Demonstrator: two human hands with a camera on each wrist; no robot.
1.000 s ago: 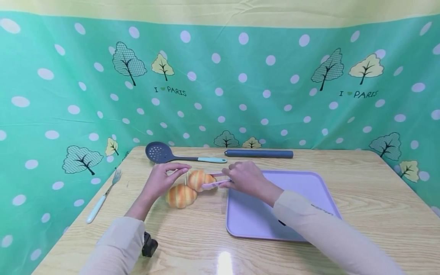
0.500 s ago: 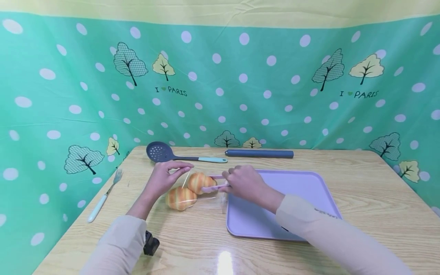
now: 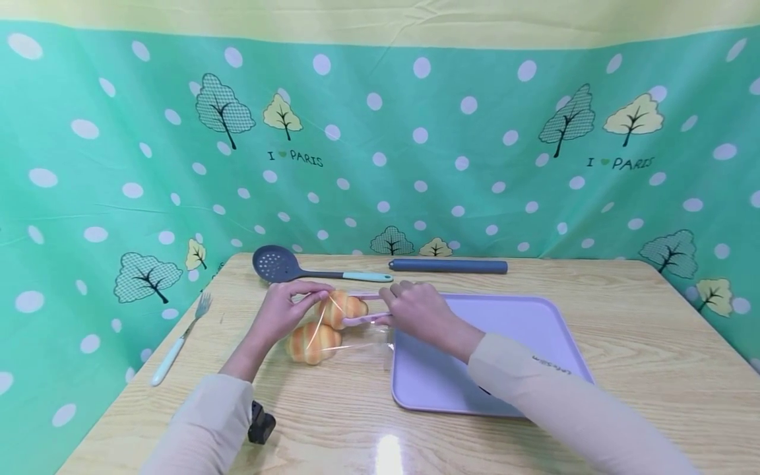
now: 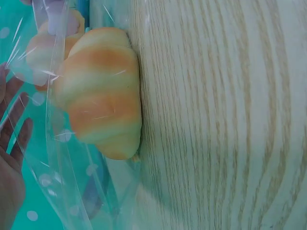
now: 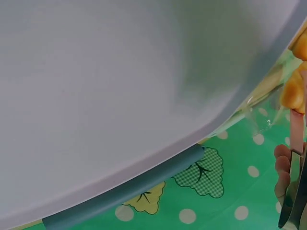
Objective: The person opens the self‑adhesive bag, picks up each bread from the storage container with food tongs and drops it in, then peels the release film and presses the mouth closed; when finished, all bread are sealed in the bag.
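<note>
On the head view, I read the left hand (image 3: 285, 307) with thumb and fingertips together, pinching the edge of a clear bag (image 3: 356, 348). The right hand (image 3: 418, 310) grips the tongs (image 3: 365, 319), whose arms stand either side of the upper bread roll (image 3: 350, 307). The two hands are apart, with that roll between them. The lower bread roll (image 3: 311, 343) lies on the table (image 3: 332, 422), just beside the upper one; my left wrist view shows clear film over both rolls. I cannot tell whether the upper roll is fully inside the bag. The tray (image 3: 528, 343) lies under the right forearm, its left edge near the bag. Behind the hands, the skimmer (image 3: 276, 264) lies left of the dark blue tube (image 3: 448, 266). The fork (image 3: 169, 359) lies near the table's left edge. A dotted curtain (image 3: 415, 165) hangs behind the table.
</note>
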